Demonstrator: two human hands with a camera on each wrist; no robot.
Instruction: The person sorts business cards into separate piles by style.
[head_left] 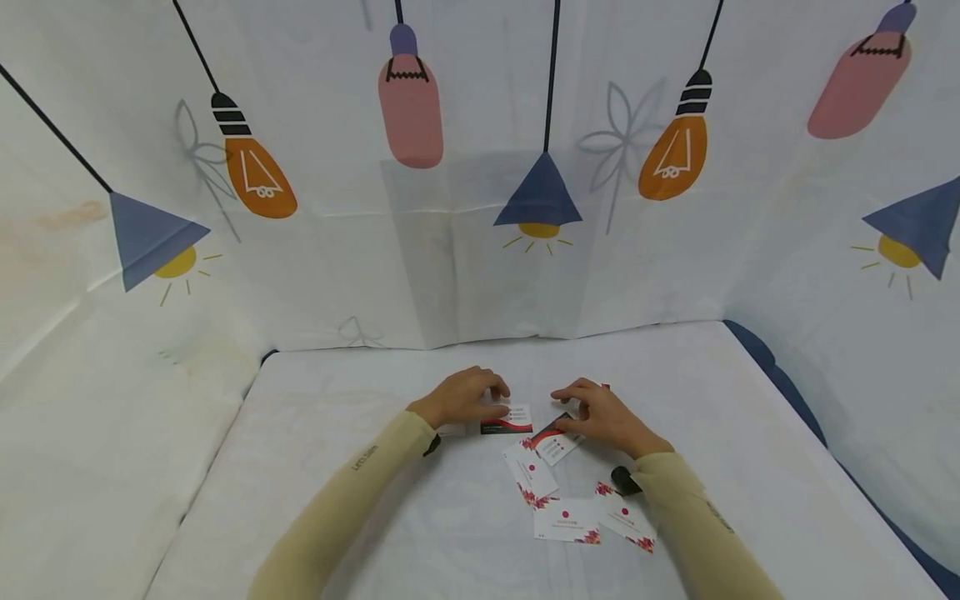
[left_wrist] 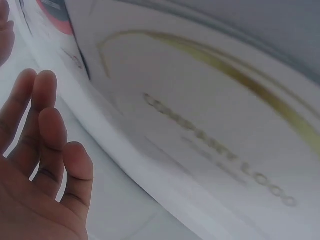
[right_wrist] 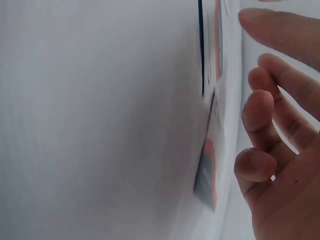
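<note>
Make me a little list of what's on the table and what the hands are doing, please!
Surface: white cloth-covered table
Left hand: fingers resting on a card with a red and black band
Right hand: fingers resting on a tilted card
Loose cards: white cards with red flower corners, lying near the right forearm
Backdrop: white sheet printed with lamps and bulbs

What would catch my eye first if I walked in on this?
Probably the backdrop, printed with hanging bulbs and lamps. Then the two hands at the middle of the white table: the left hand rests on one card, the right hand on another card, with more cards scattered nearer the person.
</note>
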